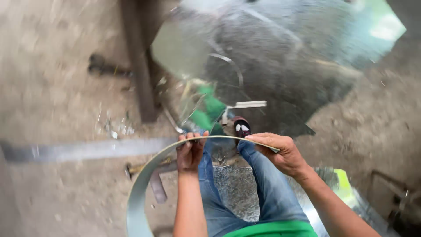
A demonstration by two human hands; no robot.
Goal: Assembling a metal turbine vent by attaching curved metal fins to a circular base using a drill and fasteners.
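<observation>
A thin shiny metal strip [144, 184] curves in a wide arc from the lower left up across my knees. My left hand [189, 152] grips it from below near the top of the arc. My right hand [280, 151] pinches the strip's right end between thumb and fingers. Under the hands are my legs in blue jeans [267, 188] and a foot in a dark sandal [240, 127]. A large shiny metal sheet [280, 57] lies on the ground just beyond the foot.
A dark upright post [139, 66] stands at the upper left. A flat grey metal bar [83, 150] lies across the dirt floor on the left, a hammer-like tool [151, 169] beside it. More sheet metal [351, 197] lies at the lower right.
</observation>
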